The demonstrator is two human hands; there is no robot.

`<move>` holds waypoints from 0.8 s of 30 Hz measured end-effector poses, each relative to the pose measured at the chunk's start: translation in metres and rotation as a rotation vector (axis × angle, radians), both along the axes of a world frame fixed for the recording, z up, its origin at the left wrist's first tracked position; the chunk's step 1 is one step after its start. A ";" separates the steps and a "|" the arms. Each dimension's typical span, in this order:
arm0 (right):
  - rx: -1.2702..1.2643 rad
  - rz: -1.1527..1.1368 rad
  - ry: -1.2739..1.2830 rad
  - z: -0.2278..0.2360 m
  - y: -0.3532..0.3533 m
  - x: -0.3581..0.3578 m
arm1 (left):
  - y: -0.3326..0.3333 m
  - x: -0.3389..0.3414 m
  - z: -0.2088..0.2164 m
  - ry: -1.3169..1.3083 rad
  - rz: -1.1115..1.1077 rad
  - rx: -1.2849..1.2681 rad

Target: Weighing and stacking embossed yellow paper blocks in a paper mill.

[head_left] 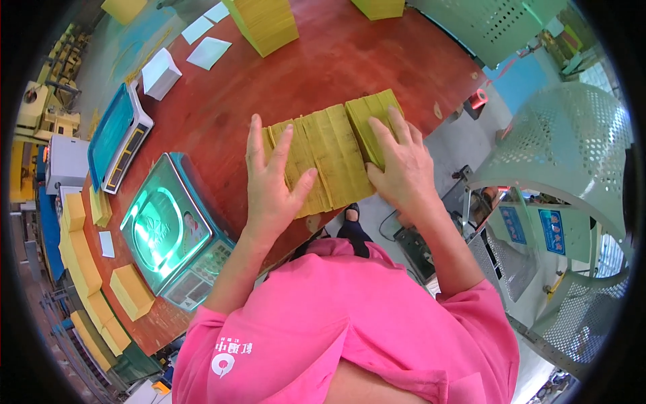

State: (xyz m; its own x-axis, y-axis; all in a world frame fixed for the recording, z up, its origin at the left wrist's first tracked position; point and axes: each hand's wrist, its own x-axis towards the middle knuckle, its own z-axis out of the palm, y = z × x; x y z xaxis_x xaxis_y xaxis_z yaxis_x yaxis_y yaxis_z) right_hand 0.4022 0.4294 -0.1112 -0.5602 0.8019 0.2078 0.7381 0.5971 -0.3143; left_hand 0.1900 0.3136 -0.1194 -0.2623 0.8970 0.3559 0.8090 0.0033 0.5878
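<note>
A long row of yellow paper stacks (pixel 330 151) lies on the red table in front of me. At its right end a narrower bundle of yellow paper (pixel 375 124) stands slightly apart, with a dark gap between. My left hand (pixel 274 185) is at the row's left end, fingers spread and the thumb against the paper's top. Over the right bundle lies my right hand (pixel 406 161), its fingers bent across the bundle and its thumb near the gap. The undersides of the stacks are hidden.
The red table (pixel 222 128) carries a scale with a shiny plate (pixel 158 225), a blue-topped scale (pixel 118 141), white paper stacks (pixel 160 73) and a tall yellow stack (pixel 266 27). Yellow blocks (pixel 132 291) line the left edge. Perforated green machine guards (pixel 558 148) stand at right.
</note>
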 end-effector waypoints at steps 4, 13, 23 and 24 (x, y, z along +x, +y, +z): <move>-0.027 0.020 0.005 0.002 0.006 -0.001 | 0.005 0.003 0.004 0.152 -0.041 -0.043; 0.006 0.087 -0.030 0.004 0.008 -0.002 | 0.008 0.016 0.012 0.297 -0.044 -0.189; 0.023 0.163 -0.053 0.004 0.020 0.003 | 0.004 0.018 0.006 0.276 -0.009 -0.176; 0.025 0.175 -0.055 0.004 0.021 0.002 | 0.004 0.019 0.006 0.273 0.003 -0.175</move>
State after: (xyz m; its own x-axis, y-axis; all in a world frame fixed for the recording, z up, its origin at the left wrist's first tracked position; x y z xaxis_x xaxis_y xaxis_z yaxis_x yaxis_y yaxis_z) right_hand 0.4047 0.4500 -0.1068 -0.7021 0.6858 0.1916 0.6376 0.7253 -0.2597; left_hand 0.2088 0.3172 -0.1134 -0.1812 0.9502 0.2535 0.9365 0.0880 0.3393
